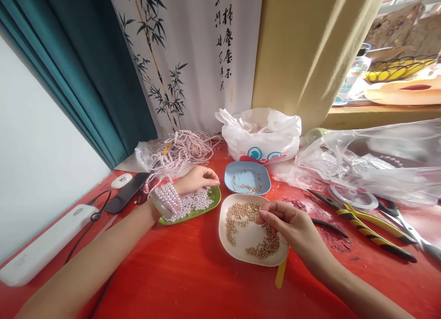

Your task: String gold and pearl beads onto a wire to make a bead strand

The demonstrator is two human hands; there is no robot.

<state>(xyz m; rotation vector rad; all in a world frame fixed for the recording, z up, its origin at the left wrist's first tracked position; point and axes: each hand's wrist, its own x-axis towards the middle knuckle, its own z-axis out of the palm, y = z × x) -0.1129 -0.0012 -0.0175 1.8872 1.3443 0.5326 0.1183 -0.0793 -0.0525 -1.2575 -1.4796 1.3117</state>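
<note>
My left hand [198, 179] is over the green tray [215, 197], its thumb and fingertips pinched together; whatever they hold is too small to make out. Strands of pale pink beads [167, 199] are wound round my left wrist. Loose pearly beads [195, 203] lie in the green tray beneath. My right hand [291, 222] reaches over the right side of a cream plate [253, 259], thumb and index finger closed in a pinch. Anything between them is hidden. Gold beads [265, 245] are spread around this plate. A blue tray [229, 176] behind it holds small metallic pieces [251, 188].
Tangled pink bead strands [182, 149] lie at the back left, near a phone [126, 193] and a white power strip [48, 245]. A white plastic bag [262, 137] stands behind. Pliers [375, 234], scissors [406, 222] and a tape roll [353, 197] lie at right.
</note>
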